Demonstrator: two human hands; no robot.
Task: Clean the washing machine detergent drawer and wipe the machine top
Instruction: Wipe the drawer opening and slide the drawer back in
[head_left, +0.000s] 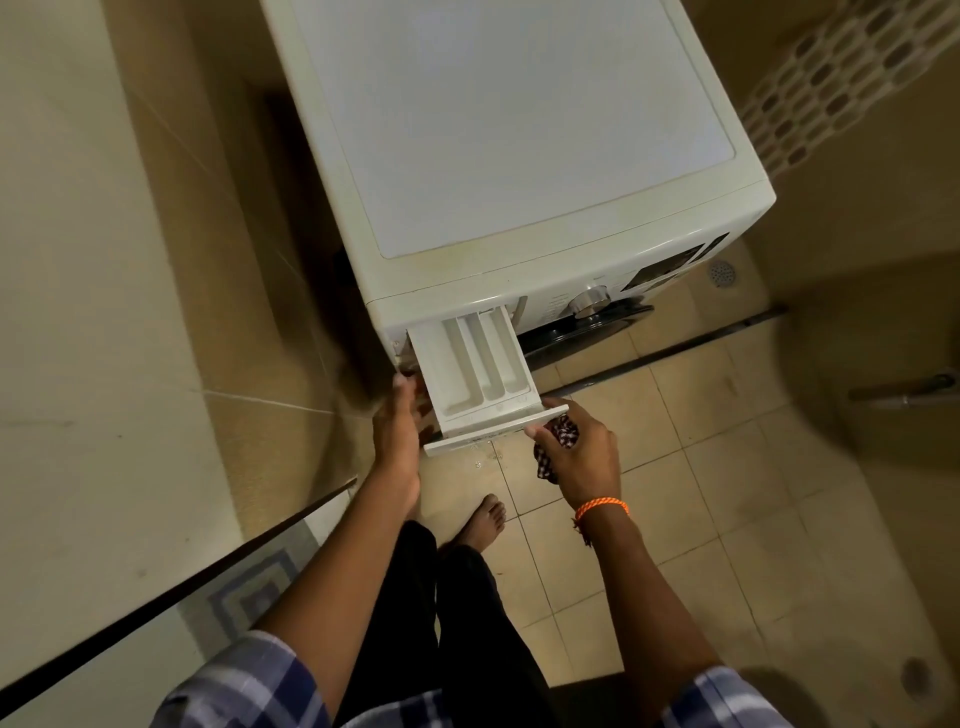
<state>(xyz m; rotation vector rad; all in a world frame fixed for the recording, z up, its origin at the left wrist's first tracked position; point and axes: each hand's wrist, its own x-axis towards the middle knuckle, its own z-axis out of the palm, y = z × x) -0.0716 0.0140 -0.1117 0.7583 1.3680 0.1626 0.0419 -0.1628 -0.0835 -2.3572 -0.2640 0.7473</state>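
Observation:
The white detergent drawer (475, 374) is pulled far out of the washing machine (498, 130), its compartments facing up. My left hand (397, 431) lies along the drawer's left side, fingers reaching under and beside it. My right hand (576, 452) grips a dark checked cloth (563, 434) and touches the right end of the drawer's front panel (488, 431). The machine's flat white top is bare.
A control knob (589, 302) and the dark door (582, 332) sit right of the drawer. Tiled floor (701, 467) with a drain (723, 273) lies to the right; water drops sit below the drawer. A wall stands close on the left. My bare foot (483, 519) is under the drawer.

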